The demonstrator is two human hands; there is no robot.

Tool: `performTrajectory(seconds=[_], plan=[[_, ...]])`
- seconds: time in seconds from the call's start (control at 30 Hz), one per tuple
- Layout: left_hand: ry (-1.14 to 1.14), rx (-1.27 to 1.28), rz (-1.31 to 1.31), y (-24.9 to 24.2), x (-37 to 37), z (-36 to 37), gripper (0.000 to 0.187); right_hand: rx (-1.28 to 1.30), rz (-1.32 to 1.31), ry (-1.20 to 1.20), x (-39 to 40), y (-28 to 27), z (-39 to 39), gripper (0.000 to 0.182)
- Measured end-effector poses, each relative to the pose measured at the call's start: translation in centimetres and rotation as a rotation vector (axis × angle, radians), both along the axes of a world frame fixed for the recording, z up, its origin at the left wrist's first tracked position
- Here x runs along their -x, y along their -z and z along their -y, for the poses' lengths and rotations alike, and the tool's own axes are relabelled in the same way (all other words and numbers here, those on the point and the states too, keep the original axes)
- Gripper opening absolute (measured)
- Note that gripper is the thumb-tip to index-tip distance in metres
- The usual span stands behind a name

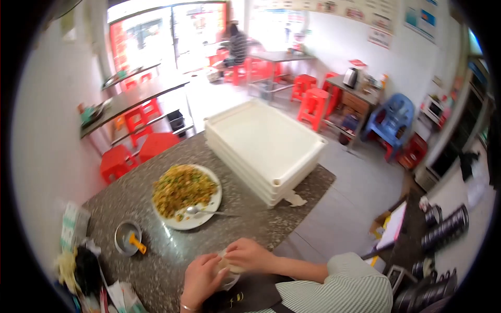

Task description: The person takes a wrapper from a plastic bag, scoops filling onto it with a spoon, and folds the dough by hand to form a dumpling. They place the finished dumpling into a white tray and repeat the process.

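Observation:
Low in the view, close to my apron, my left hand [201, 277] and my right hand [251, 255] meet around a small pale dough piece [233, 268]. Fingers of both hands are closed on it, and they partly cover it. Just beneath is the rim of a whitish bowl [229, 283], mostly hidden. Beyond my hands lies a white plate [215, 180] heaped with chopped yellow-green filling [182, 190]. A metal spoon [193, 209] rests on the plate, its handle pointing right over the edge.
A stack of white plastic trays [263, 180] occupies the counter's far right. Left of the plate, a metal bowl [123, 239] holds an orange-handled tool [138, 243]. Bags and a box [74, 224] crowd the left edge. Red stools [313, 107] and tables stand beyond; a person [237, 47] is near the doorway.

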State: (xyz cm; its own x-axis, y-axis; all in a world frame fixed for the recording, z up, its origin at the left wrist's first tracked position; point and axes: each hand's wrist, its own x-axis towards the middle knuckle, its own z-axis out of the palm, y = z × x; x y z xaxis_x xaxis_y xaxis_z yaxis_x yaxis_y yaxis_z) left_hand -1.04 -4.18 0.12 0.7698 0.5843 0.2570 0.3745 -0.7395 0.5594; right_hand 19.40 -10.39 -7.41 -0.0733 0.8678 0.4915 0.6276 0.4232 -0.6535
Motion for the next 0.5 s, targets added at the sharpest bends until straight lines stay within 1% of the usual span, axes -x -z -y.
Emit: performTrajectory(seconds=[0.03,0.07,0.13,0.2,0.27,0.37,0.5], plan=[[-0.007,-0.050,-0.016,-0.2,-0.1,0.0,0.027,-0.029,0.072,0.005,-0.1,-0.3,0.1,0.022],[0.062,-0.059,-0.023,-0.3,-0.1,0.2,0.027,-0.035,0.065,0.074,-0.1,-0.8,0.5,0.022],[-0.009,0.142,-0.120,-1.1,-0.4,0.2,0.043,0.079,0.163,0.151,-0.6,-1.8,0.9,0.025],[0.028,0.124,-0.161,-1.7,-1.1,0.2,0.042,0.072,0.107,0.198,-0.3,-1.2,1.4,0.024],[-0.002,0.076,-0.181,-1.2,-1.5,0.1,0.041,-0.044,0.051,0.186,-0.3,-0.9,1.5,0.021],[0.012,0.067,-0.172,-0.8,-1.7,-0.1,0.041,-0.117,0.010,0.220,0.0,-0.6,1.5,0.017],[0.012,0.074,-0.187,-0.7,-1.8,-0.2,0.041,-0.143,-0.008,0.241,0.1,-0.3,1.4,0.014]])
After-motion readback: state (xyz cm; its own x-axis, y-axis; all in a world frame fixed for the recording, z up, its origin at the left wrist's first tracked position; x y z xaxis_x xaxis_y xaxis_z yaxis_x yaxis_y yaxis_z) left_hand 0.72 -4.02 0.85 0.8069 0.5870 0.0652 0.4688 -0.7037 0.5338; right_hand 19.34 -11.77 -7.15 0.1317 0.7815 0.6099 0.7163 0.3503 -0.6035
